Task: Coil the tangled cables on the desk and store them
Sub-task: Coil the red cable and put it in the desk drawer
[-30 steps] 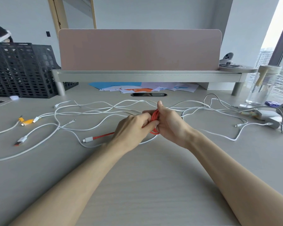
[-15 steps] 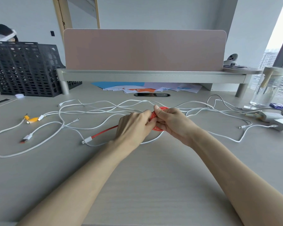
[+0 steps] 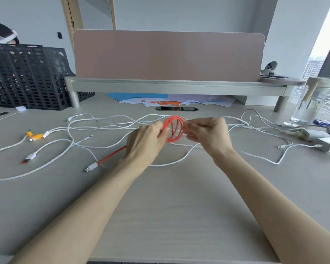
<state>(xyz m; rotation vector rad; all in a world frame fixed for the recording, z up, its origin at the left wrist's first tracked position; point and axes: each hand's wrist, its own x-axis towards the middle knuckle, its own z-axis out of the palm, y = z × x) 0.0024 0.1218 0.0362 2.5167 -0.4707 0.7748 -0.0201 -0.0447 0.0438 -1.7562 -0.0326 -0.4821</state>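
Observation:
A red cable (image 3: 173,128) is wound into a small round coil held upright between both hands above the desk (image 3: 171,197). My left hand (image 3: 147,143) grips the coil's left side. My right hand (image 3: 208,136) pinches its right side. The cable's loose tail runs down to the left and ends in a white plug (image 3: 91,167) lying on the desk. Several white cables (image 3: 103,128) lie tangled across the desk behind and around my hands. A short yellow cable (image 3: 35,137) lies at the far left.
A black mesh file rack (image 3: 27,79) stands at back left. A monitor shelf (image 3: 175,86) with a pink panel spans the back, with papers (image 3: 170,101) beneath it. A glass jar (image 3: 311,101) and white chargers (image 3: 316,138) sit at the right. A person sits behind the rack.
My hands have drawn apart and lifted slightly. The red coil, earlier squeezed flat between them, now stands open as a round loop. The view has shifted a little.

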